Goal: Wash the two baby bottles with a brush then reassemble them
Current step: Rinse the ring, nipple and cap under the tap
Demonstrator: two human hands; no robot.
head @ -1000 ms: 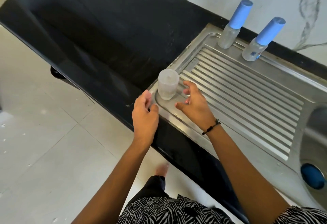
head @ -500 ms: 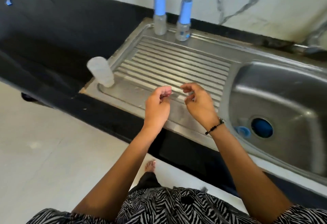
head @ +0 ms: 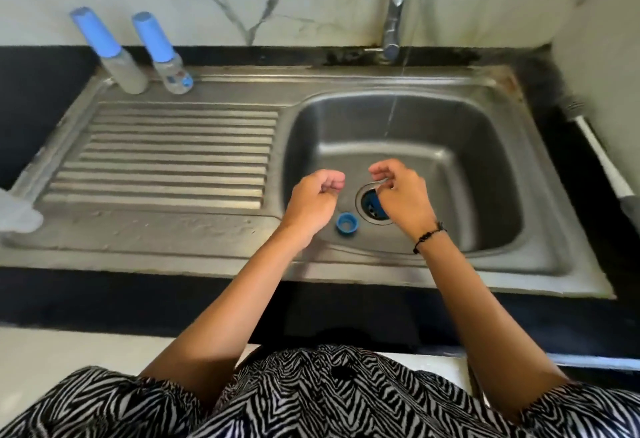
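At the far left edge of the draining board [head: 166,157] a clear cup-shaped piece [head: 17,212] stands, cut off by the frame and blurred. Up at the back left corner of the board two baby bottles stand side by side, both capped in blue: the left bottle [head: 117,57] has a frosted body, the right bottle [head: 166,57] a clear one with a small printed mark. Both stand just in front of the black upstand at the wall.

Further right, over the near side of the sink basin [head: 485,167], the person's left hand [head: 313,202] hangs with its fingers curled in loosely, the grip closed on nothing I can see. Just below and beside it a small blue ring-shaped cap [head: 347,223] lies on the basin floor, next to the drain [head: 369,204]. The right hand [head: 403,195], a dark bracelet at its wrist, hovers over the drain, fingers bent and slightly apart, holding nothing.

A thin stream of water falls from the tap [head: 398,5] into the back of the basin. On the black desk at the right edge lies a brush [head: 588,133], dark bristles toward the wall, handle toward the near side.
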